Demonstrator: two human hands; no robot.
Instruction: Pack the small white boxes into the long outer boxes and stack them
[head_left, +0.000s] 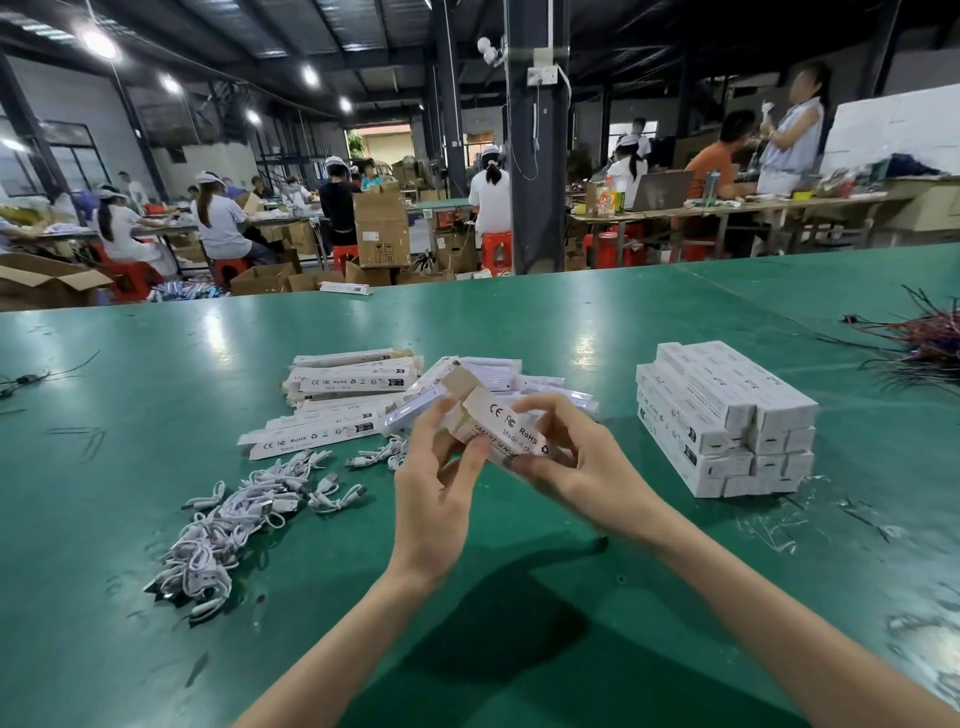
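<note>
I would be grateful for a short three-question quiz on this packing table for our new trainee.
1. True or false: the stack of closed white boxes stands to the right of the right hand.
2. Which heap lies on the green table to the left of the left hand? A) white USB cables B) scissors C) tape rolls
3. Fill in: the long box printed "CE FC RoHS" is held above the table by ___ hands.

Key: 1 true; 2 A; 3 both.
</note>
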